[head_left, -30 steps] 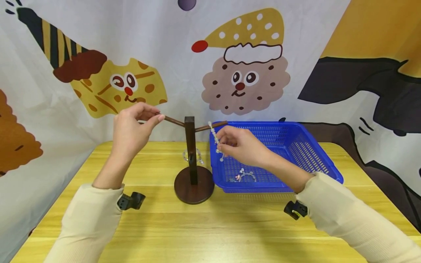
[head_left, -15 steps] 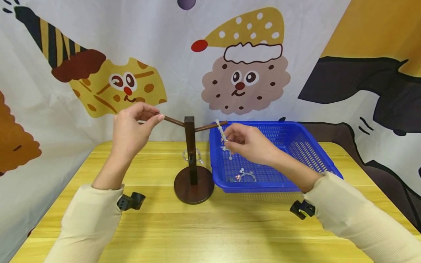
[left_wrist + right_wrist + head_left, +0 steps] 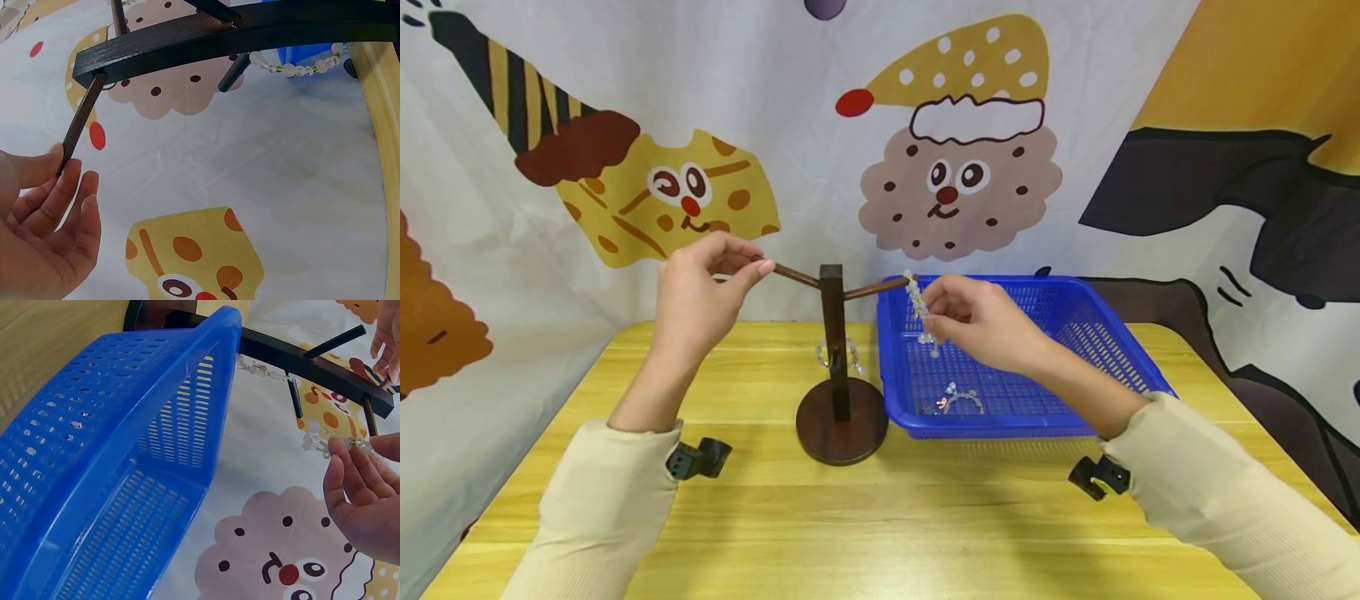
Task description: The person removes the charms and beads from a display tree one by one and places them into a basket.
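Rightward and up since a second ago: right hand [image 3: 981,321] carries the clear beaded bracelet [image 3: 921,310] to the peg tip.
Left hand [image 3: 700,287] pinches the dark wooden stand's [image 3: 833,350] opposite peg, steadying it; loop must open over the tip, above the blue plastic basket [image 3: 1097,350].

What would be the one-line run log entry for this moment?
left hand: pinches stand peg | right hand: holds bead bracelet at right peg | basket: another bracelet inside

A staged recording corner: cartoon backdrop cloth [image 3: 880,125] draped behind a yellow wooden table [image 3: 850,517].

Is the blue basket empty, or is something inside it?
Not empty. The basket has a small beaded piece on its floor near the front wall; what else it holds, I cannot tell.
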`<state>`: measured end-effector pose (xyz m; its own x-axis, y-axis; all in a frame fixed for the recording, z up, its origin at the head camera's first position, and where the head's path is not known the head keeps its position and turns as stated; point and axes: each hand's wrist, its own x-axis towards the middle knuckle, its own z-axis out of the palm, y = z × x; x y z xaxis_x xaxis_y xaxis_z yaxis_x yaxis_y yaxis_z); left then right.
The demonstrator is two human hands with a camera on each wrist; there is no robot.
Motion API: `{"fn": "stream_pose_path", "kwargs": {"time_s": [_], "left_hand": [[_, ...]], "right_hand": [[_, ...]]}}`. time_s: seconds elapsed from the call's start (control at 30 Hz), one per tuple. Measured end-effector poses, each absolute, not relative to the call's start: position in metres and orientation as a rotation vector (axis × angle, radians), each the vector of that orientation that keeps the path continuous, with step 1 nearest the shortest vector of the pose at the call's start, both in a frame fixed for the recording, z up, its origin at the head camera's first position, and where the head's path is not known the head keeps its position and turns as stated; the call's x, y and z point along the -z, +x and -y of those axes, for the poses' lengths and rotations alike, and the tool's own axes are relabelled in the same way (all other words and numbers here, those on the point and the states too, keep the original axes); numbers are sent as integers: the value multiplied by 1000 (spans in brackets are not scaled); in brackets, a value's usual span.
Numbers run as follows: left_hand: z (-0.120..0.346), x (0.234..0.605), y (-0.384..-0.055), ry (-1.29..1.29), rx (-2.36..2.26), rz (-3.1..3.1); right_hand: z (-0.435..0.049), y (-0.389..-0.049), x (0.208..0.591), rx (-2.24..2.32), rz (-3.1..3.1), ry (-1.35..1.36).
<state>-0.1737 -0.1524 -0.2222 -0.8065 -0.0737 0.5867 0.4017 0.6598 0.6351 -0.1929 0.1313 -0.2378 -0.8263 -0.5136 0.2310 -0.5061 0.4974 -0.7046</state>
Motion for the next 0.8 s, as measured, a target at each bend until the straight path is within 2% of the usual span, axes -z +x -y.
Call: {"fn": "stream_pose_path", "kwargs": {"time_s": [0.8], "left_hand": [[152,222,-174,-256,1069,2292]], "right_hand": [[-150,-190,228,1192,-2826,-884]]}}
